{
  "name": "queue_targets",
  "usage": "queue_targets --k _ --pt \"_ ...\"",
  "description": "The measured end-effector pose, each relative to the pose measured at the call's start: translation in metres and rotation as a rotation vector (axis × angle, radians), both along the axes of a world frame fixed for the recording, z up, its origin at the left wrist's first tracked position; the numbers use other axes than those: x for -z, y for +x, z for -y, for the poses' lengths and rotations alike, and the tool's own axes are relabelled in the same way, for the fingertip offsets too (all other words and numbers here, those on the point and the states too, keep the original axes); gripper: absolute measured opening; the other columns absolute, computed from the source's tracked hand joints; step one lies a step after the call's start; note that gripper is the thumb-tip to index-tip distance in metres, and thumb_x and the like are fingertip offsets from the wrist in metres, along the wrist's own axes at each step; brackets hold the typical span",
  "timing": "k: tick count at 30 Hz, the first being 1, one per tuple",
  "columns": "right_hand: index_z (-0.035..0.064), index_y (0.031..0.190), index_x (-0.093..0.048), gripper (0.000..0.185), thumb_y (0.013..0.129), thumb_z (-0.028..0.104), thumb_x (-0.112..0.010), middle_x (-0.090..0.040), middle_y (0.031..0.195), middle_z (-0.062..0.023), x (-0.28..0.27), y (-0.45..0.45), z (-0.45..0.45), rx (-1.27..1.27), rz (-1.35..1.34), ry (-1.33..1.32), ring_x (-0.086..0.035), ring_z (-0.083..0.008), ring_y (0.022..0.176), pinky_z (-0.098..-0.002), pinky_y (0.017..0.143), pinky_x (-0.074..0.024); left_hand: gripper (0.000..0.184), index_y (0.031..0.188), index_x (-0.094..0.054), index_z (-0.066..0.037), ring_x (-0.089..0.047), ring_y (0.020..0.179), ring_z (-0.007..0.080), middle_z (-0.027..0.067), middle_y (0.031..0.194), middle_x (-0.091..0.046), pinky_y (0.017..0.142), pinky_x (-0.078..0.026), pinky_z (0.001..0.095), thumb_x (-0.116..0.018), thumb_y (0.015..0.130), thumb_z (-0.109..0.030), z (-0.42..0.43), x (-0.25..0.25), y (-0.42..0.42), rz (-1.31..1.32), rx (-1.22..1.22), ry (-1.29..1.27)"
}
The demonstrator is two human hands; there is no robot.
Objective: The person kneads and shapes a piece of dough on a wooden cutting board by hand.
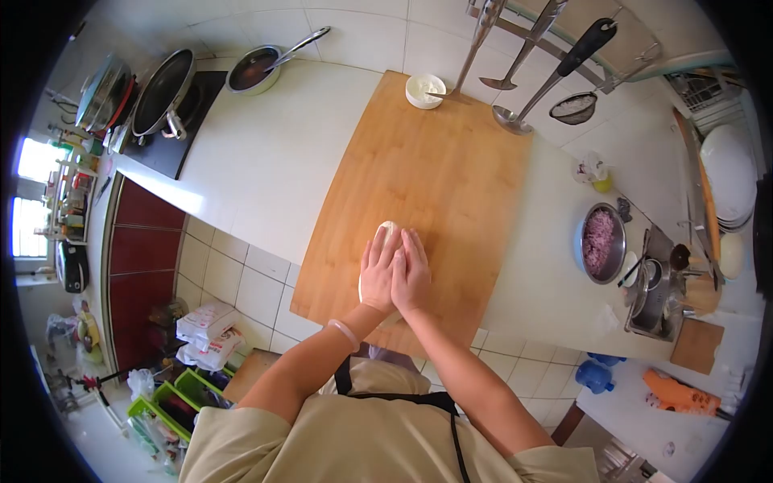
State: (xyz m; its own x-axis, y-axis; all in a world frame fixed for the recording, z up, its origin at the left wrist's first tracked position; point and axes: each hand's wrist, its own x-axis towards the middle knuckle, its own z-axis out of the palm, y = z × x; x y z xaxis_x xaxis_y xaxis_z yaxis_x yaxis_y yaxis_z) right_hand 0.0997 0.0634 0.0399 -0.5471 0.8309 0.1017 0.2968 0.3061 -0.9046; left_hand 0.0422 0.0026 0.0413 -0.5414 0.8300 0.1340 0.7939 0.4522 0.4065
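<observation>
A piece of pale dough lies on the wooden board, mostly hidden under both hands. My left hand, with a light bracelet at its wrist, rests flat on the dough with its fingers stretched forward. Right beside it, my right hand touches it and leans over the dough with fingers extended and close together. At the board's far edge stands a small white bowl of white powder with a utensil handle in it.
Ladles and a strainer hang at the back. On the right are a metal bowl of chopped purple food and a sink. A pot and a frying pan stand at the back left.
</observation>
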Motion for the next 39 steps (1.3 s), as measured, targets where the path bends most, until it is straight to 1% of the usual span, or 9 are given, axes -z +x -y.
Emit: queue_targets --k 10,21,23,25,28,31,34,36,39 --pt "0.0021 0.114 -0.067 0.033 0.099 0.026 -0.051 -0.070 0.112 -0.0173 0.028 -0.065 -0.068 0.144 0.139 -0.106 -0.065 -0.0364 0.105 -0.0444 0.091 -0.0517 0.031 0.115 -0.069 -0.020 -0.052 0.125 0.0266 0.0007 0.135 -0.057 0.099 -0.045 0.0426 -0.069 0.086 -0.030 -0.070 0.025 -0.058 0.101 -0.185 0.054" --pt "0.0039 0.104 -0.068 0.036 0.102 0.033 -0.047 -0.072 0.091 -0.0164 0.037 -0.070 -0.081 0.273 0.197 -0.196 -0.069 -0.0345 0.089 -0.0425 0.080 -0.0532 0.061 0.140 -0.054 -0.018 -0.045 0.133 0.0303 0.0047 0.144 -0.049 0.105 -0.042 0.0431 -0.069 0.085 -0.040 -0.074 0.009 -0.083 0.416 -0.209 -0.103" --pt "-0.0006 0.104 -0.066 0.037 0.105 0.030 -0.045 -0.071 0.089 -0.0131 0.039 -0.047 -0.068 0.218 -0.316 -0.381 -0.069 -0.0264 0.087 -0.0368 0.080 -0.0532 0.058 0.139 -0.057 -0.017 -0.053 0.127 0.0329 0.0080 0.134 -0.059 0.103 -0.044 0.0442 -0.062 0.089 -0.047 -0.070 -0.008 -0.102 0.495 -0.221 -0.005" --pt "-0.0037 0.105 -0.064 0.036 0.107 0.026 -0.044 -0.069 0.092 -0.0113 -0.004 -0.021 -0.046 0.160 -0.341 -0.466 -0.067 -0.0209 0.087 -0.0326 0.081 -0.0525 0.051 0.131 -0.065 -0.014 -0.061 0.117 0.0340 0.0098 0.113 -0.070 0.099 -0.046 0.0453 -0.053 0.094 -0.048 -0.068 -0.070 -0.106 0.800 -0.302 -0.042" --pt "-0.0030 0.108 -0.064 0.035 0.106 0.027 -0.046 -0.068 0.101 -0.0124 -0.020 0.001 -0.029 0.061 -0.318 -0.718 -0.066 -0.0204 0.095 -0.0332 0.086 -0.0515 0.044 0.111 -0.071 -0.012 -0.065 0.108 0.0307 0.0097 0.096 -0.072 0.095 -0.046 0.0435 -0.048 0.096 -0.045 -0.049 -0.081 -0.059 0.429 -0.070 -0.275" --pt "-0.0019 0.111 -0.065 0.032 0.104 0.025 -0.048 -0.067 0.105 -0.0149 -0.027 0.000 -0.009 0.254 -0.321 -0.532 -0.065 -0.0247 0.101 -0.0368 0.090 -0.0505 0.034 0.102 -0.069 -0.012 -0.065 0.106 0.0270 0.0102 0.099 -0.072 0.093 -0.045 0.0402 -0.050 0.094 -0.040 -0.012 -0.061 -0.013 0.155 0.023 -0.247" --pt "0.0009 0.113 -0.067 0.032 0.100 0.024 -0.050 -0.066 0.114 -0.0193 -0.038 0.023 0.025 0.004 0.007 0.092 -0.062 -0.0338 0.109 -0.0455 0.098 -0.0464 0.035 0.108 -0.067 -0.009 -0.063 0.106 0.0279 0.0112 0.104 -0.070 0.094 -0.044 0.0421 -0.052 0.091 -0.036 0.022 -0.033 0.016 0.179 0.094 -0.219" --pt "0.0019 0.115 -0.067 0.033 0.098 0.024 -0.049 -0.066 0.117 -0.0206 -0.032 0.041 0.036 -0.026 0.027 0.214 -0.061 -0.0370 0.110 -0.0479 0.100 -0.0447 0.034 0.110 -0.067 -0.005 -0.064 0.098 0.0276 0.0092 0.106 -0.069 0.087 -0.046 0.0437 -0.060 0.086 -0.029 0.040 0.002 0.032 -0.101 0.059 0.321" --pt "0.0032 0.119 -0.068 0.038 0.098 0.026 -0.046 -0.064 0.125 -0.0202 -0.016 0.059 0.036 -0.100 -0.050 0.373 -0.060 -0.0379 0.116 -0.0500 0.103 -0.0418 0.039 0.114 -0.067 -0.003 -0.063 0.101 0.0293 0.0112 0.113 -0.067 0.089 -0.046 0.0448 -0.060 0.086 -0.030 0.040 0.001 0.039 -0.192 0.124 0.330"
